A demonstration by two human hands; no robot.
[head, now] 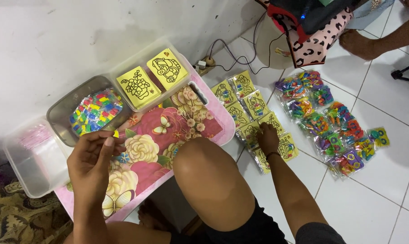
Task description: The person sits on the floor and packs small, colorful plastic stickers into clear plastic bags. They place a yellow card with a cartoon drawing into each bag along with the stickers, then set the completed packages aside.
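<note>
the floral surface (186, 126) lies under the left hand (92, 158), whose fingers (106, 145) curl half shut round a small yellow piece (116, 133). right hand (267, 138) presses flat, fingers spread, on yellow cards (254, 122) on the floor (371, 194); bead bags (331, 122) lie beyond its fingers.

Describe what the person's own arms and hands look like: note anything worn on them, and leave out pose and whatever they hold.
Both forearms are bare, with no sleeves, gloves or rings visible. The right hand has a thin dark band around its wrist. The left hand wears nothing on the fingers or wrist, and its thumbnail is short and unpainted.
</note>
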